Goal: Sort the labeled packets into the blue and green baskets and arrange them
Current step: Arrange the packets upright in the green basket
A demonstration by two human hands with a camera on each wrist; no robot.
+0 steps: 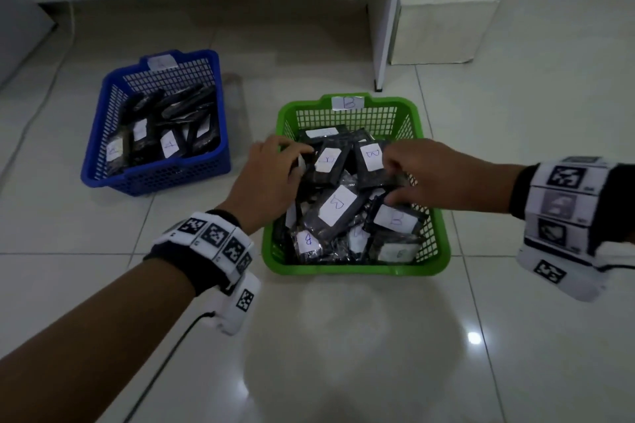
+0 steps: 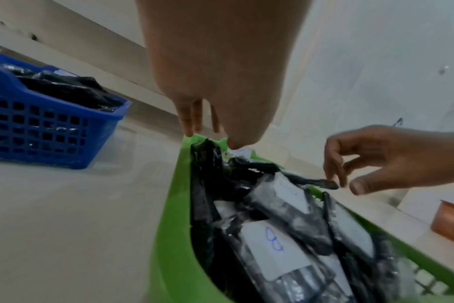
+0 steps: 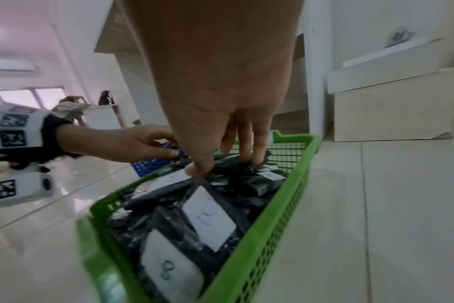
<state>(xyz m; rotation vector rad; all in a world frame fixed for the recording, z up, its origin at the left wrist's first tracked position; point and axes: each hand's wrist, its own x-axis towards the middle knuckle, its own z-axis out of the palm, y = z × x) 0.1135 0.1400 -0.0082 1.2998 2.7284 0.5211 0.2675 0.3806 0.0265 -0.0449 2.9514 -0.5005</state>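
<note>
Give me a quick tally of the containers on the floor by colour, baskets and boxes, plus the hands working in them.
Blue basket: 1
Green basket: 1
White boxes: 2, stacked
Hands in the green basket: 2, left hand and right hand
Total: 6
The dark labeled packets overlap too much to count.

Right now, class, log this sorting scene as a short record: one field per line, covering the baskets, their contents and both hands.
Setting: tiled floor
Blue basket: tag unreadable, holds dark packets, stands left of the green one
Green basket: tag B, heaped with packets labelled B
Left hand: fingers on packets at the basket's far left side
Right hand: fingers curled on a packet near the far end
Loose packets on floor: none seen
</note>
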